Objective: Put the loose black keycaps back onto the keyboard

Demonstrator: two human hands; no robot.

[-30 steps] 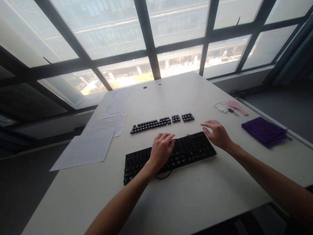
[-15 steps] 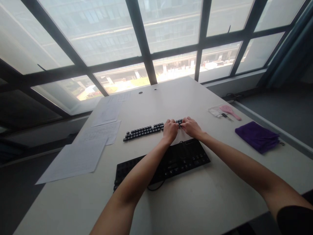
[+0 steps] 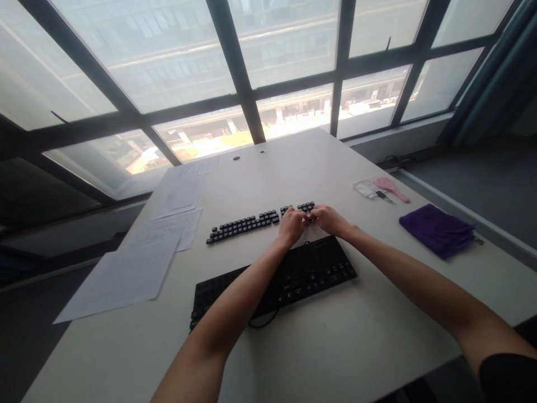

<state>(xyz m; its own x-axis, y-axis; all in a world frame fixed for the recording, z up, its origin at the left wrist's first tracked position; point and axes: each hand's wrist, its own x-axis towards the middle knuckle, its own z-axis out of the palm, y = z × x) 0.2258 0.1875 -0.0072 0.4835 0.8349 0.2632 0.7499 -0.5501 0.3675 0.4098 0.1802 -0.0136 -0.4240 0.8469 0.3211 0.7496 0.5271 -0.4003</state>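
Note:
Rows of loose black keycaps lie on the white desk behind a black keyboard, many of whose key positions look bare. My left hand is closed at the right part of these rows, fingertips pinched on dark keycaps at their near edge. Facing it, my right hand is also closed, thumb and fingers pressed against the same small group. How many keycaps are between the fingers is hidden. My left forearm crosses over the keyboard and covers its middle.
Sheets of paper lie along the left side of the desk. To the right are a purple cloth pouch, a pink hairbrush and a clear plastic bag. A cable loops out at the keyboard's front edge.
Both hands have come slightly nearer to me and closer together, uncovering more keycaps behind them. The whole view has shifted a little.

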